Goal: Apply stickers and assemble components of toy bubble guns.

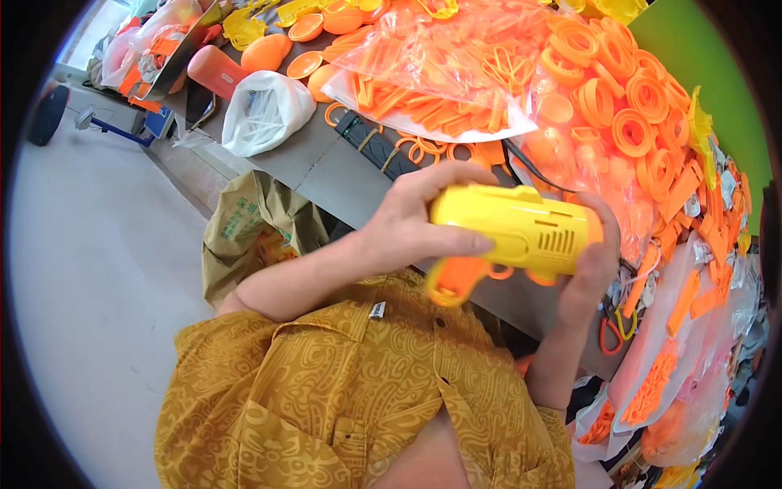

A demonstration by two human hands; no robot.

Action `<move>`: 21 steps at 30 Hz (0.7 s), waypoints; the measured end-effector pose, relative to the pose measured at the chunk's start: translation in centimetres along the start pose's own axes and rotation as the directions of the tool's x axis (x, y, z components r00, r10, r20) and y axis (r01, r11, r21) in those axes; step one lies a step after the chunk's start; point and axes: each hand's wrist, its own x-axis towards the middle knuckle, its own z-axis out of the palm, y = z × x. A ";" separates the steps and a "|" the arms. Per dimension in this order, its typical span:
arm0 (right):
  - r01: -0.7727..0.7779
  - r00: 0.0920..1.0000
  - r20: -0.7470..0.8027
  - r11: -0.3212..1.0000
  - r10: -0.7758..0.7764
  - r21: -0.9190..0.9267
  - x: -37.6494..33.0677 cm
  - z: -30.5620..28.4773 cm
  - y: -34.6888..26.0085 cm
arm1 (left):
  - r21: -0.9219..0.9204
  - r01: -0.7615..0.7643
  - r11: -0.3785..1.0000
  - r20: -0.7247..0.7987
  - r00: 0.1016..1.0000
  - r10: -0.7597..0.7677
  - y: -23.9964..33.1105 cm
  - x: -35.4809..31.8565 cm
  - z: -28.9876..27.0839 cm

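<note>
Between my two hands, in front of my chest, is a rounded yellow plastic casing (517, 224) with slots on its side. An orange part (454, 279) shaped like a handle sticks out below it. My left hand (411, 216) grips the casing's left end, thumb along the near side and fingers over the back. Around the right end wraps my right hand (593, 253), next to an orange rim. Both hands' far fingers are partly hidden by the casing.
A grey table (346, 175) bears a bag of orange plastic pieces (432, 81), orange rings (635, 130), a white bag (267, 112) and a dark banded bundle (371, 145). Scissors (612, 332) lie near the right edge. A brown sack (252, 224) stands left of the table.
</note>
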 end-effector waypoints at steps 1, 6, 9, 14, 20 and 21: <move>0.027 0.999 -0.018 0.998 -0.028 -0.054 0.0 1.3 0.0 | 0.002 -0.053 0.999 -0.070 0.996 0.053 0.0 -0.6 0.2; 0.090 0.992 -0.084 0.994 -0.095 -0.063 -1.5 3.8 0.2 | 0.033 -0.143 0.989 -0.047 0.988 0.145 0.7 -1.0 -1.8; 0.140 0.985 -0.081 0.983 -0.150 -0.116 -1.1 4.1 0.4 | 0.042 -0.090 0.995 0.019 0.996 0.089 2.2 -0.2 -3.2; 0.106 0.954 -0.290 0.989 -0.072 0.105 -0.5 3.3 1.5 | 0.939 -0.080 0.334 -0.153 0.773 0.616 6.1 3.5 -11.9; 0.067 0.981 -0.189 0.995 -0.053 0.069 -1.1 1.9 2.3 | 0.930 0.312 -0.193 -0.272 0.940 0.207 7.0 5.7 -20.1; 0.063 0.983 -0.177 0.997 -0.055 0.041 -1.3 2.0 2.3 | 0.929 0.319 -0.186 -0.280 0.937 0.208 6.6 6.0 -20.5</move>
